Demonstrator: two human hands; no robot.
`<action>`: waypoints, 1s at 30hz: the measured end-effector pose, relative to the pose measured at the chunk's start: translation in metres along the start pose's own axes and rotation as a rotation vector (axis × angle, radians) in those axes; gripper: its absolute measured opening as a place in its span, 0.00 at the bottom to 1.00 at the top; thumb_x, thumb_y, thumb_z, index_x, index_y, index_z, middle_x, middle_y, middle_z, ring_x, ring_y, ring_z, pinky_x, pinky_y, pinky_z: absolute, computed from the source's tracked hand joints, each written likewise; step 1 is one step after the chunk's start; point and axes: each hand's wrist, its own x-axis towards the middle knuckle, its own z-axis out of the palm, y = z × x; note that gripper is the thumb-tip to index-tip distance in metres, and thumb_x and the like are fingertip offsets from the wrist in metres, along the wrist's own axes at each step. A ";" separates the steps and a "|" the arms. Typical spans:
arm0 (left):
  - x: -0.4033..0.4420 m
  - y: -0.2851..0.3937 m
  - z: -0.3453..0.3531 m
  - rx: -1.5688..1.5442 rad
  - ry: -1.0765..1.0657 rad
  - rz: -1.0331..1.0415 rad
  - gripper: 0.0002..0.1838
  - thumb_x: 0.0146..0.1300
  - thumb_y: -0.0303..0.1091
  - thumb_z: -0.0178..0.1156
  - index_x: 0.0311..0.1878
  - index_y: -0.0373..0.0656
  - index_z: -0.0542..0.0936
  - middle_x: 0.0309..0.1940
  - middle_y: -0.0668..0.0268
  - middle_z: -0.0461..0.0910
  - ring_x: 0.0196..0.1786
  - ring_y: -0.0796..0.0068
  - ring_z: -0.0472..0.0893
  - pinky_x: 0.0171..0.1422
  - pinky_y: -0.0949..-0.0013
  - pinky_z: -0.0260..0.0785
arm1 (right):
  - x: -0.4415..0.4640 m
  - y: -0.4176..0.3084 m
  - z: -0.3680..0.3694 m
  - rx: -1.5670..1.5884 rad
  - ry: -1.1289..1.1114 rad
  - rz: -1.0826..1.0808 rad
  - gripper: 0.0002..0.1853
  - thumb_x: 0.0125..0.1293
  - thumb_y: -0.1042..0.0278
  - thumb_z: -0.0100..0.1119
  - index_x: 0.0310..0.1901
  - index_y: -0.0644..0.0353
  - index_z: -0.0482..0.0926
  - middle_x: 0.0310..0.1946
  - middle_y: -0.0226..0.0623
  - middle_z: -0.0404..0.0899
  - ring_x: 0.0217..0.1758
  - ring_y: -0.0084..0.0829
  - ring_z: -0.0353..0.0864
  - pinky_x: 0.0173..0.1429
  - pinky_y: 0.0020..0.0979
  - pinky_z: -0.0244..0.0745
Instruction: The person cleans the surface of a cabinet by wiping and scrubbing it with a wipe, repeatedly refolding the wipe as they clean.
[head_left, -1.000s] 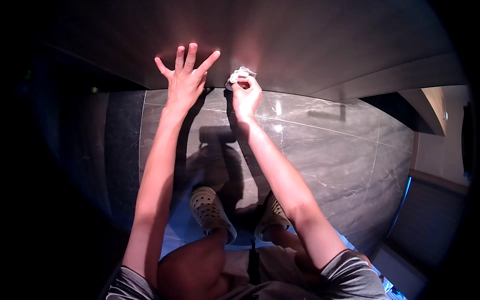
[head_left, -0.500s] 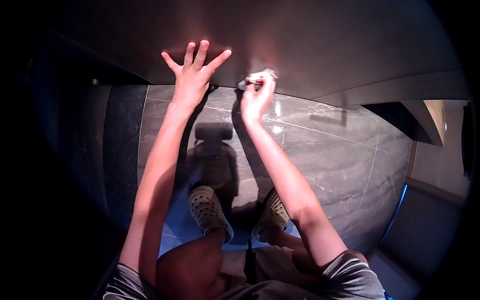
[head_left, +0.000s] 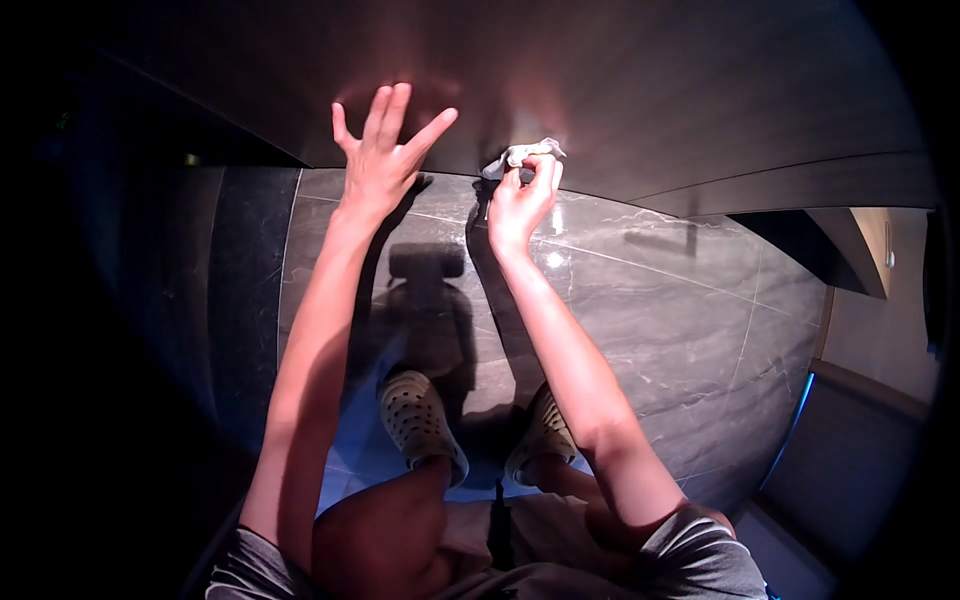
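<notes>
Holding a crumpled white wad [head_left: 525, 152] in the right hand [head_left: 527, 205], a person bends toward a dark, smooth panel [head_left: 680, 90], both bare arms stretched forward. Thumb and fingers of that hand are pinched together around the wad, whose loose folds poke out past the fingertips; whether it is tissue or thin cloth, I cannot tell. It sits at the face of the panel, near the lower edge, where the panel meets the floor.

The left hand [head_left: 380, 165] grips nothing. Its fingers are spread wide, thumb angled toward the wad, with the fingertips against the panel just beside the right hand, the two hands well apart enough for a gap between them.

Below the arms runs a floor of grey marbled tiles [head_left: 650, 300] with pale veins and thin joints, crossed by the person's dark shadow [head_left: 428, 290]. Two pale clogs [head_left: 415, 410] dotted with holes point toward the panel. Grey short sleeves [head_left: 705, 555] frame the scene near me, and at the right a thin blue strip [head_left: 787, 430] glows.
</notes>
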 end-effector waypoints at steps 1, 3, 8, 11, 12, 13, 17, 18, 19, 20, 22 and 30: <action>-0.004 -0.002 0.000 -0.056 0.027 -0.009 0.42 0.53 0.33 0.70 0.70 0.80 0.68 0.81 0.64 0.43 0.83 0.65 0.42 0.75 0.31 0.27 | 0.000 -0.001 -0.001 0.002 -0.007 -0.007 0.09 0.56 0.90 0.54 0.36 0.66 0.71 0.38 0.45 0.70 0.41 0.44 0.74 0.44 0.41 0.70; -0.012 -0.002 -0.002 -0.016 0.000 -0.043 0.42 0.53 0.35 0.72 0.70 0.79 0.68 0.81 0.62 0.43 0.82 0.63 0.43 0.76 0.33 0.29 | 0.000 -0.003 0.001 0.010 -0.026 -0.019 0.09 0.56 0.89 0.55 0.36 0.65 0.71 0.38 0.45 0.70 0.41 0.45 0.74 0.46 0.42 0.70; -0.019 -0.009 -0.009 0.068 -0.161 -0.105 0.41 0.56 0.38 0.72 0.73 0.72 0.66 0.81 0.55 0.34 0.83 0.56 0.34 0.73 0.25 0.32 | -0.015 0.000 0.031 0.080 -0.203 -0.087 0.08 0.57 0.84 0.60 0.38 0.63 0.78 0.38 0.43 0.75 0.45 0.46 0.76 0.50 0.42 0.71; -0.020 -0.011 -0.006 -0.011 -0.141 -0.115 0.43 0.56 0.34 0.71 0.73 0.77 0.64 0.82 0.64 0.32 0.83 0.59 0.31 0.71 0.19 0.31 | -0.020 -0.006 0.033 0.149 -0.251 -0.027 0.08 0.58 0.83 0.61 0.39 0.62 0.80 0.39 0.43 0.76 0.44 0.44 0.78 0.49 0.40 0.73; -0.020 -0.011 -0.005 -0.029 -0.126 -0.119 0.44 0.55 0.32 0.71 0.72 0.79 0.64 0.82 0.67 0.32 0.83 0.60 0.31 0.71 0.17 0.31 | -0.020 -0.008 0.030 0.159 -0.244 -0.017 0.08 0.58 0.83 0.61 0.40 0.61 0.80 0.39 0.43 0.76 0.43 0.44 0.79 0.49 0.39 0.73; -0.020 -0.012 -0.004 -0.032 -0.128 -0.120 0.44 0.55 0.31 0.71 0.72 0.79 0.64 0.82 0.67 0.32 0.83 0.60 0.31 0.71 0.17 0.31 | -0.019 -0.009 0.027 0.169 -0.237 -0.009 0.09 0.58 0.82 0.62 0.40 0.61 0.81 0.39 0.43 0.76 0.43 0.43 0.79 0.49 0.38 0.73; -0.019 -0.011 -0.003 -0.049 -0.110 -0.123 0.45 0.55 0.30 0.71 0.72 0.79 0.64 0.82 0.67 0.31 0.83 0.60 0.30 0.71 0.17 0.30 | -0.005 -0.021 0.006 0.124 -0.069 0.007 0.12 0.59 0.87 0.58 0.44 0.63 0.80 0.41 0.41 0.75 0.41 0.37 0.80 0.44 0.33 0.77; -0.019 -0.010 -0.002 -0.056 -0.098 -0.121 0.45 0.55 0.29 0.71 0.72 0.79 0.64 0.82 0.67 0.31 0.83 0.60 0.30 0.71 0.17 0.30 | -0.002 -0.020 0.004 0.107 -0.073 -0.034 0.13 0.59 0.88 0.57 0.45 0.63 0.79 0.41 0.41 0.74 0.40 0.36 0.80 0.43 0.34 0.77; -0.020 -0.008 -0.001 -0.058 -0.093 -0.123 0.44 0.55 0.29 0.70 0.72 0.79 0.64 0.81 0.67 0.31 0.83 0.59 0.30 0.70 0.17 0.29 | -0.002 -0.018 0.004 0.103 -0.090 -0.033 0.13 0.59 0.88 0.57 0.45 0.63 0.79 0.41 0.41 0.74 0.40 0.36 0.80 0.43 0.34 0.76; -0.020 -0.008 0.000 -0.059 -0.088 -0.124 0.44 0.55 0.29 0.70 0.72 0.79 0.64 0.81 0.67 0.31 0.83 0.59 0.30 0.70 0.17 0.29 | -0.003 -0.018 0.004 0.100 -0.106 -0.032 0.13 0.59 0.88 0.57 0.45 0.63 0.78 0.41 0.41 0.74 0.40 0.36 0.80 0.43 0.34 0.76; -0.019 -0.007 0.002 -0.062 -0.086 -0.121 0.44 0.56 0.30 0.70 0.72 0.79 0.65 0.81 0.67 0.31 0.83 0.59 0.30 0.70 0.17 0.28 | -0.004 -0.012 0.007 0.105 -0.124 -0.052 0.13 0.58 0.87 0.59 0.44 0.62 0.80 0.38 0.41 0.73 0.39 0.37 0.79 0.43 0.36 0.75; -0.023 -0.010 0.003 -0.081 -0.127 -0.125 0.43 0.58 0.27 0.67 0.72 0.79 0.65 0.82 0.69 0.31 0.83 0.61 0.29 0.70 0.16 0.26 | -0.034 0.005 0.043 0.115 -0.289 -0.023 0.11 0.59 0.82 0.63 0.43 0.61 0.83 0.34 0.40 0.74 0.39 0.40 0.77 0.45 0.37 0.73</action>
